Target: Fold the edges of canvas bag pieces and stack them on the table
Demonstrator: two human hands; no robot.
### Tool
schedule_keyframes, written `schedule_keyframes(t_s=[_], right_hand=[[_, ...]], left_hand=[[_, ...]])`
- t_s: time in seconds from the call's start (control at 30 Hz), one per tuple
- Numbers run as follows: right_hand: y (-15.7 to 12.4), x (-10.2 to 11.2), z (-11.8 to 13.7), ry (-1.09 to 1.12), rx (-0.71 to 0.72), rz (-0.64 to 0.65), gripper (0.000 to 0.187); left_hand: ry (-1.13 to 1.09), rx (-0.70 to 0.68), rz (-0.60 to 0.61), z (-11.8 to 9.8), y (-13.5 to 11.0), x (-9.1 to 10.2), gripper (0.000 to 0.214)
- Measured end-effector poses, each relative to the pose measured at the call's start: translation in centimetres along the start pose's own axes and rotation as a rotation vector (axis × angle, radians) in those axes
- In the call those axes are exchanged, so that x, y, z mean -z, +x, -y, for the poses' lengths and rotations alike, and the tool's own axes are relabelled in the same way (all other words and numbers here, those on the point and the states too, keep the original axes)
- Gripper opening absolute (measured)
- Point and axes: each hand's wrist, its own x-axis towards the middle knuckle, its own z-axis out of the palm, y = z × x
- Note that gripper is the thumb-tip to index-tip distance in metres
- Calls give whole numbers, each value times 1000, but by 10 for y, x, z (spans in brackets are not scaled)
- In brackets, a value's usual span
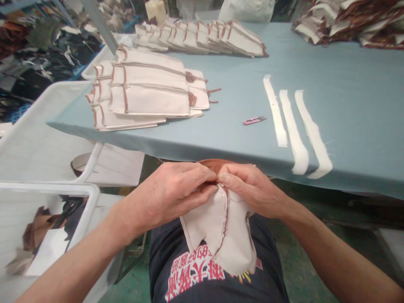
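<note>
A cream fabric pouch (235,235) with a brown seam down its middle hangs in front of my apron, between my two hands. My left hand (181,189) pinches its top edge with thumb and fingers. Close beside it, nearly touching, my right hand (249,185) grips the same edge, thumb on top. A strip of brown material (214,164) shows behind the fingers. What exactly lies between the fingertips is hidden.
On the blue-covered table (227,92) lie stacked cream pouches (151,99), a fanned row of pouches (202,38), pink thread snips (254,120) and three white strips (293,130). A brown-and-cream pile (356,21) sits at back right. White bins (94,193) with scraps stand left.
</note>
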Motion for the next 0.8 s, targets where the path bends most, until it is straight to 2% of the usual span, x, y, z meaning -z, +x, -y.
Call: schedule_keyframes(t_s=[0.3, 0.5, 0.67, 0.8], right_hand=[[-4, 0, 4, -113, 52, -58, 37], [-4, 1, 8, -174, 64, -59, 35], [-3, -1, 6, -165, 86, -81, 32], [-4, -3, 5, -146, 121, -62, 31]], left_hand=[[77, -41, 81, -3, 8, 3, 22], [127, -9, -25, -8, 10, -5, 21], [-19, 153, -161, -10, 7, -11, 15], [-215, 213, -131, -9, 4, -10, 15]])
